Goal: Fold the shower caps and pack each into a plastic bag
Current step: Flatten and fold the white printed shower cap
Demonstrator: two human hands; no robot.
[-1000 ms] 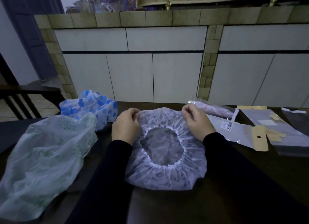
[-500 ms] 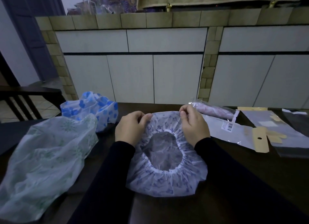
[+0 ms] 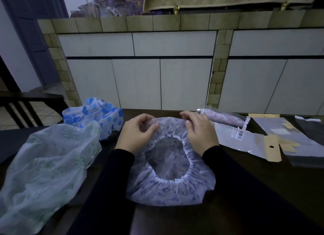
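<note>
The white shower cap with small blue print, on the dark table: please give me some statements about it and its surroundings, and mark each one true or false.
1. Both hands, left hand and right hand, pinch the far edge of the white shower cap with small blue print. True.
2. The cap's elastic opening faces up. True.
3. The green-patterned translucent cap lies to the right of it. False: it lies to the left.
4. The flat plastic bag with a barcode sticker already holds this cap. False: the cap lies on the dark table.
</note>
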